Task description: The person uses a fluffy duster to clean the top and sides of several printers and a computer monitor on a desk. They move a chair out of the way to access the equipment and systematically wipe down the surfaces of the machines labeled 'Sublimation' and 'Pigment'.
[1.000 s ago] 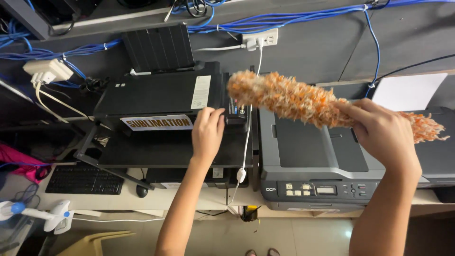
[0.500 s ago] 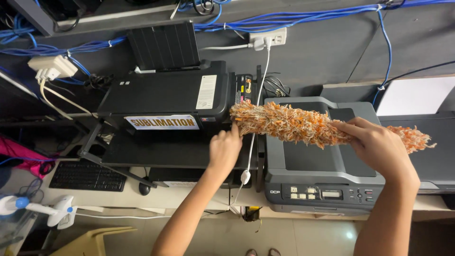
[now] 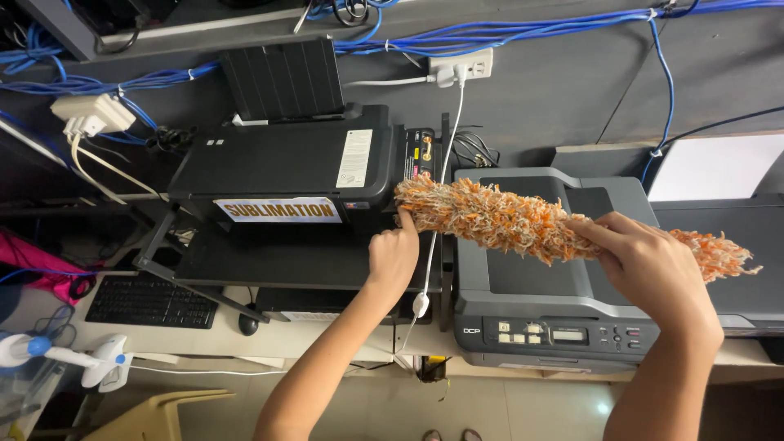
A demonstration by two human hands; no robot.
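Observation:
My right hand [image 3: 653, 269] grips a long orange-and-white fluffy duster [image 3: 498, 219] near its middle, holding it across the top of a grey laser printer [image 3: 531, 286]. My left hand [image 3: 394, 255] touches the duster's left tip with its fingers, just over the output tray [image 3: 278, 257] of a black inkjet printer [image 3: 286, 163]. The duster's far end sticks out to the right of my right hand.
A white cable with an inline switch [image 3: 421, 304] hangs from a wall socket [image 3: 461, 65] between the printers. Blue cables [image 3: 506, 33] run along the wall. A black keyboard [image 3: 147, 302] and mouse [image 3: 248, 322] lie lower left. White paper [image 3: 710, 167] sits at right.
The duster has come down and to the right, from over the black printer's edge to the grey printer. My left hand has shifted right and now touches its tip.

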